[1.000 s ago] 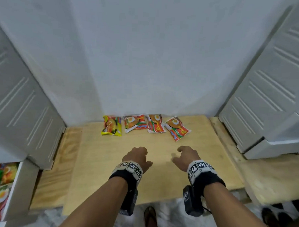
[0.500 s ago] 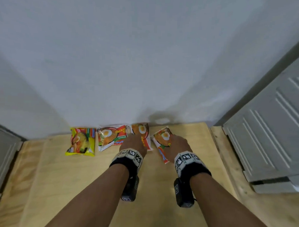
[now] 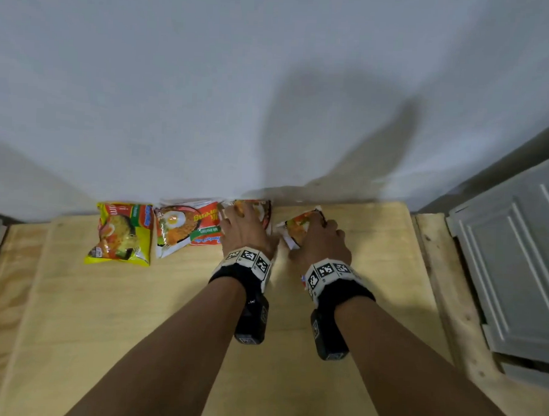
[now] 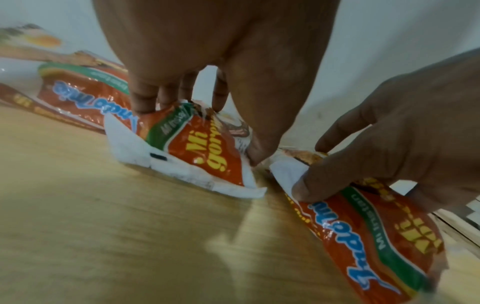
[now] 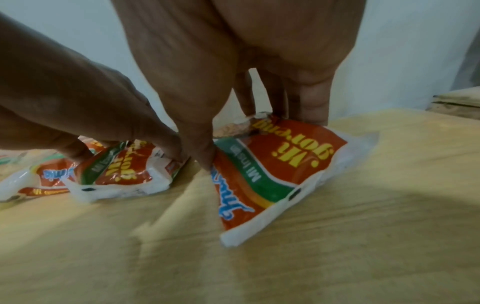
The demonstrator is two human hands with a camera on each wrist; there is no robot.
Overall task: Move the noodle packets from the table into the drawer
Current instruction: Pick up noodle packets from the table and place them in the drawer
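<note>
Glossy plastic wrappers on bare, matt plywood.
Under the left hand's fingers (image 4: 145, 96) the red noodle packet (image 4: 207, 152) is shiny, crinkled film with white sealed edges; the packet (image 5: 272, 170) under the right hand's fingertips (image 5: 311, 111) gleams the same. The yellow packet (image 3: 121, 232) beside them is glossy too. The plywood tabletop (image 3: 136, 327) looks smooth and unvarnished, the wall (image 3: 209, 95) flat matt paint, the cabinet panel (image 3: 516, 265) ribbed grey plastic.

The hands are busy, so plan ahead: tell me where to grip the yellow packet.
The yellow packet lies flat on the table against the wall, apart from both hands. Probably come from above and the near side, fingers pinching across its two long side edges; the far end is walled off.
</note>
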